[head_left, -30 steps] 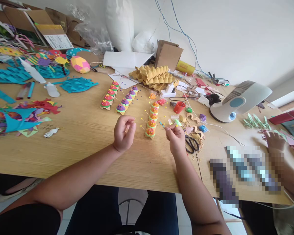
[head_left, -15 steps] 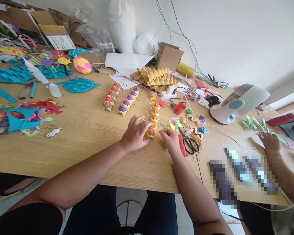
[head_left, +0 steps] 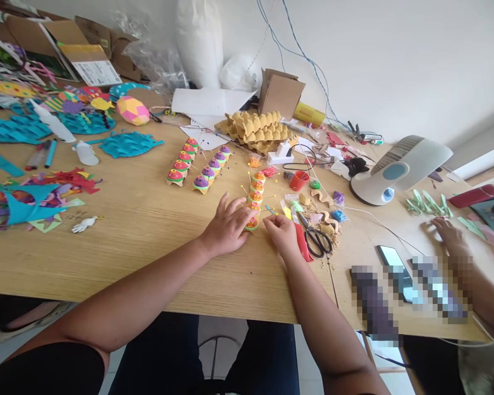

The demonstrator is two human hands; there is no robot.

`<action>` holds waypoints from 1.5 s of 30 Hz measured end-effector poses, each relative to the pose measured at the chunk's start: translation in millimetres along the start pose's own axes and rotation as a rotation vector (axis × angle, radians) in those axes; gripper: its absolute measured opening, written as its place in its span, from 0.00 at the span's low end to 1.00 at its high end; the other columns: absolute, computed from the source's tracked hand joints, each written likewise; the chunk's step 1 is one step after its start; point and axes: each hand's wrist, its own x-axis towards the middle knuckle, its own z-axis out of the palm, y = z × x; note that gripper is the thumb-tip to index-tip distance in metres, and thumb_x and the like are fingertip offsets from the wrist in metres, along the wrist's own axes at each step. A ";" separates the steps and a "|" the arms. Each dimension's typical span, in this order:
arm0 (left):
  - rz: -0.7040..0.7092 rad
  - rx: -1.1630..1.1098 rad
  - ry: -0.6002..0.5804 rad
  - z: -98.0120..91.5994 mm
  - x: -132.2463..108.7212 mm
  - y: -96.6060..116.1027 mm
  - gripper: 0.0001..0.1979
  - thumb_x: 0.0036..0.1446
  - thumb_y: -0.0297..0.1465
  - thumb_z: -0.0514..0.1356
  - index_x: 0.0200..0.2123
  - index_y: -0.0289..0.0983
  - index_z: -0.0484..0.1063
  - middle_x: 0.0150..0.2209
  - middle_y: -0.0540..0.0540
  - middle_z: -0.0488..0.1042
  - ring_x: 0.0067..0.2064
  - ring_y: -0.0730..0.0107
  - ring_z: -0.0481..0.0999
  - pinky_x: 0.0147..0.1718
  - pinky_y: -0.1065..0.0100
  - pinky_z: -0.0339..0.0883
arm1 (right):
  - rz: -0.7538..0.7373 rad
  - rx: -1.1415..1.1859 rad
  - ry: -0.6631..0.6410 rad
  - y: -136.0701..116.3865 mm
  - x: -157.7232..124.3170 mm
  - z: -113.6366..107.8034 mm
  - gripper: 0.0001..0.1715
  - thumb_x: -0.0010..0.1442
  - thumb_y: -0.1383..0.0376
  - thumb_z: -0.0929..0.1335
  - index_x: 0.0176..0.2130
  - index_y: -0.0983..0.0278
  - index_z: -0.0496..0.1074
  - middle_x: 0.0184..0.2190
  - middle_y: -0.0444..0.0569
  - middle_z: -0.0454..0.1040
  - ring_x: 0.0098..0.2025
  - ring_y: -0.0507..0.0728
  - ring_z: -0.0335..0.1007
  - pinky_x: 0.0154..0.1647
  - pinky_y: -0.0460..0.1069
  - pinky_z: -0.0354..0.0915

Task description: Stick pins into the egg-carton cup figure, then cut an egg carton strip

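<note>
An orange-topped egg-carton strip (head_left: pixel 257 193), decorated with clay and fitted with thin stalks with yellow ends, stands in front of me. My left hand (head_left: pixel 226 226) holds its near end, thumb low and fingers over the left side, hiding part of it. Just right of the strip, my right hand (head_left: pixel 283 231) is closed in a pinch; whatever is between the fingertips is too small to make out. Farther back stand a red-and-green egg-carton strip (head_left: pixel 183 161) and a purple-topped egg-carton strip (head_left: pixel 208 171) with dark blue-ended stalks.
Black-handled scissors (head_left: pixel 319 240) and a red piece (head_left: pixel 303 241) lie beside my right hand. Behind are a red cup (head_left: pixel 299 180), clay packets, stacked egg cartons (head_left: pixel 255 131) and a fan (head_left: pixel 395 170). Another person's hand (head_left: pixel 450 237) rests at right, near phones. Paper scraps (head_left: pixel 33 203) lie left.
The whole view has shifted slightly. My left hand stays on the orange strip, and my right hand remains pinched close beside it, its fingertips a little nearer the strip's near end.
</note>
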 end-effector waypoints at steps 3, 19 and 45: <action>-0.005 -0.001 -0.005 1.7 -0.2 -0.8 0.27 0.58 0.26 0.60 0.61 0.39 0.63 0.55 0.41 0.75 0.67 0.47 0.61 0.70 0.32 0.36 | -0.003 0.017 -0.011 1.7 0.2 2.8 0.14 0.51 0.55 0.71 0.29 0.64 0.75 0.22 0.44 0.72 0.24 0.51 0.60 0.25 0.46 0.55; -0.035 -0.034 -0.010 4.4 -0.3 -3.7 0.27 0.58 0.26 0.59 0.61 0.40 0.65 0.52 0.41 0.76 0.65 0.48 0.63 0.69 0.30 0.34 | -0.007 -0.010 -0.024 4.3 0.2 5.9 0.15 0.50 0.54 0.70 0.27 0.64 0.73 0.21 0.43 0.69 0.23 0.50 0.60 0.24 0.46 0.55; -0.063 -0.057 -0.022 -0.7 -1.3 -6.8 0.27 0.58 0.31 0.65 0.60 0.41 0.65 0.50 0.41 0.78 0.61 0.49 0.68 0.69 0.31 0.34 | -0.077 -0.081 -0.072 5.2 -0.3 4.0 0.15 0.52 0.53 0.70 0.28 0.62 0.71 0.22 0.42 0.69 0.24 0.51 0.60 0.26 0.46 0.57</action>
